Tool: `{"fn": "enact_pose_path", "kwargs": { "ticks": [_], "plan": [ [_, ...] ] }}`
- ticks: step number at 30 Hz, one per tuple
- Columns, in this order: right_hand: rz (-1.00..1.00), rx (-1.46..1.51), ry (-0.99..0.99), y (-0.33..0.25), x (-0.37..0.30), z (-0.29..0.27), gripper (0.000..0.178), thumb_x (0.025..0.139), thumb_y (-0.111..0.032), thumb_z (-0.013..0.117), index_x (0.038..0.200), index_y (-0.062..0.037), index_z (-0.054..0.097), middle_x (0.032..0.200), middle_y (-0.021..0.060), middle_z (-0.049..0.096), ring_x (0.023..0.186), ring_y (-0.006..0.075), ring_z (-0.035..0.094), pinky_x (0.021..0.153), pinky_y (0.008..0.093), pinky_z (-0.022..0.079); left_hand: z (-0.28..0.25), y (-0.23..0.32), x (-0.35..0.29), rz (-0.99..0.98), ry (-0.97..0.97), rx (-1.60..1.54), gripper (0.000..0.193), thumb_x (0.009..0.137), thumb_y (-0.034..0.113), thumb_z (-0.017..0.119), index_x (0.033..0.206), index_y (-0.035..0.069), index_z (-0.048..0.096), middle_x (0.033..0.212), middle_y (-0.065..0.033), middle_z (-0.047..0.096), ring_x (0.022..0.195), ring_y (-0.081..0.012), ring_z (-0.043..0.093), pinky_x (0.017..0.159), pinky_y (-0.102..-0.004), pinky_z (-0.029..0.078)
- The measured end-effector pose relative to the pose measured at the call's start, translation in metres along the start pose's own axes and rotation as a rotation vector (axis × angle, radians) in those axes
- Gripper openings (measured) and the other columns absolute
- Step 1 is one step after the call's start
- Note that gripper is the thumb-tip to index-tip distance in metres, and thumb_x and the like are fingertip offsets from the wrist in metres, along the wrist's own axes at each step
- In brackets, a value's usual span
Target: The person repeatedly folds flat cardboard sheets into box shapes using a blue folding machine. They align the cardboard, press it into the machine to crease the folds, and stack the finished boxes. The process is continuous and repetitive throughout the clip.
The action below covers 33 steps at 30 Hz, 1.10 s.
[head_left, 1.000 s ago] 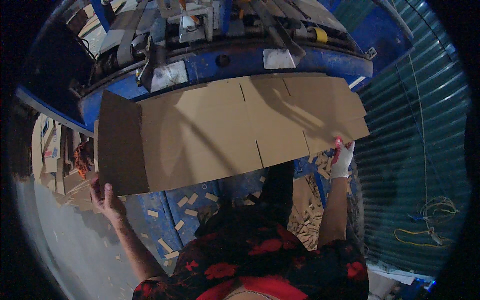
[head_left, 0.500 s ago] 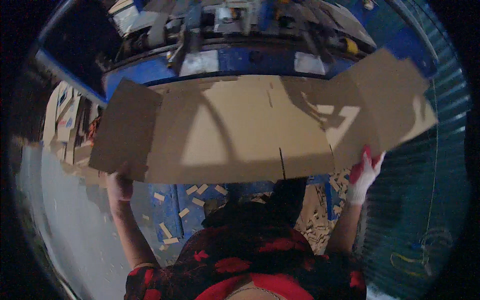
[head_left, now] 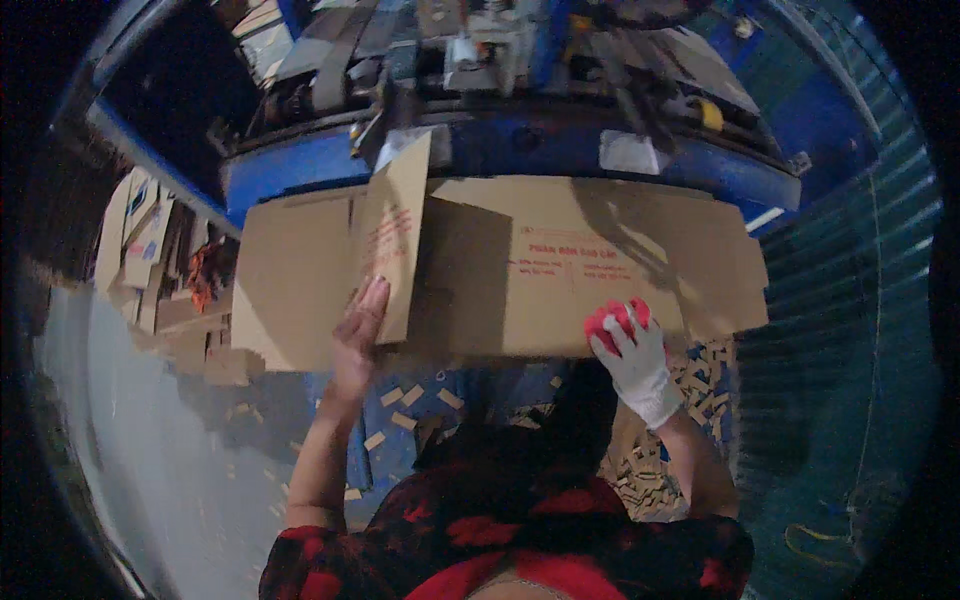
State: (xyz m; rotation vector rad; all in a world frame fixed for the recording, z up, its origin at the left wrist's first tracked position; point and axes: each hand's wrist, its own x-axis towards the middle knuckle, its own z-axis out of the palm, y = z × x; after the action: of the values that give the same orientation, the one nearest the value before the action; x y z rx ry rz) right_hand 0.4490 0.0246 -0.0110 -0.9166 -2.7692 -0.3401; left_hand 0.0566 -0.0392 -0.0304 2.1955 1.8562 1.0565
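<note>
A long brown cardboard sheet (head_left: pixel 580 215) lies in front of me, with red print on its face and a creased panel at its right end. Toward its left, a narrow flap (head_left: pixel 395 240) stands tilted up and casts a shadow to its right. My bare left hand (head_left: pixel 362 318) grips the near part of this flap, fingers together; the thumb is hard to make out. By the sheet's near edge, my right hand (head_left: pixel 630 360) wears a white glove with red fingertips. Its fingers are bent but apart, touching the printed face.
Beyond the sheet stands a blue machine (head_left: pixel 510 140) with metal parts along its front. Stacked cardboard (head_left: pixel 150 250) is at the left. Small cardboard scraps (head_left: pixel 645 470) litter the floor near my legs. A corrugated green wall (head_left: pixel 830 350) runs along the right.
The sheet's plain inner face has given way to printed panels, with a flap raised at left. Both hands have moved inward; my right hand has left the right-end panel.
</note>
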Motion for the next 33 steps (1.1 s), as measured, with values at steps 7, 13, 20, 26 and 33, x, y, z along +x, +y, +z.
{"fn": "enact_pose_path", "kwargs": {
  "ticks": [7, 13, 20, 26, 33],
  "plan": [
    [0.028, -0.179, 0.147, 0.083, 0.035, 0.040, 0.036, 0.078, -0.019, 0.056, 0.114, -0.0213, 0.063, 0.120, 0.0096, 0.055, 0.112, 0.0326, 0.052, 0.094, 0.0517, 0.042, 0.038, -0.018, 0.069, 0.201, 0.076, 0.113, 0.048, 0.084, 0.002, 0.054, 0.132, 0.003, 0.051, 0.136, -0.0143, 0.051, 0.128, -0.0315, 0.046, 0.108, -0.0416, 0.036],
    [0.079, -0.133, 0.144, 0.104, 0.045, 0.060, 0.040, 0.080, -0.019, 0.055, 0.119, -0.0224, 0.060, 0.124, 0.0097, 0.053, 0.121, 0.0325, 0.045, 0.096, 0.0522, 0.041, 0.051, -0.021, 0.092, 0.134, 0.088, 0.090, 0.047, 0.085, 0.000, 0.051, 0.132, 0.004, 0.051, 0.135, -0.0145, 0.052, 0.131, -0.0312, 0.043, 0.109, -0.0411, 0.035],
    [0.070, -0.088, 0.149, 0.164, 0.118, 0.092, 0.048, 0.079, -0.012, 0.054, 0.126, -0.0224, 0.056, 0.121, 0.0104, 0.055, 0.121, 0.0336, 0.047, 0.097, 0.0487, 0.040, 0.069, -0.068, 0.174, 0.177, 0.029, 0.139, 0.053, 0.085, 0.002, 0.048, 0.138, 0.006, 0.045, 0.140, -0.0154, 0.046, 0.132, -0.0325, 0.041, 0.110, -0.0441, 0.032],
    [0.064, -0.175, -0.001, 0.239, 0.224, 0.098, 0.057, 0.074, -0.005, 0.059, 0.129, -0.0178, 0.053, 0.131, 0.0106, 0.052, 0.126, 0.0318, 0.045, 0.102, 0.0461, 0.036, 0.111, -0.103, 0.290, 0.053, 0.107, 0.277, 0.046, 0.086, 0.002, 0.045, 0.132, 0.000, 0.044, 0.134, -0.0199, 0.049, 0.125, -0.0368, 0.046, 0.106, -0.0437, 0.037],
    [0.380, 0.205, 0.336, 0.232, 0.138, 0.069, 0.054, 0.077, 0.007, 0.056, 0.130, -0.0039, 0.051, 0.125, 0.0200, 0.056, 0.119, 0.0360, 0.051, 0.103, 0.0379, 0.039, 0.081, -0.090, 0.155, 0.037, 0.024, 0.311, 0.041, 0.085, 0.010, 0.054, 0.126, 0.003, 0.050, 0.131, -0.0160, 0.052, 0.122, -0.0346, 0.048, 0.101, -0.0428, 0.040]
  ]
}}
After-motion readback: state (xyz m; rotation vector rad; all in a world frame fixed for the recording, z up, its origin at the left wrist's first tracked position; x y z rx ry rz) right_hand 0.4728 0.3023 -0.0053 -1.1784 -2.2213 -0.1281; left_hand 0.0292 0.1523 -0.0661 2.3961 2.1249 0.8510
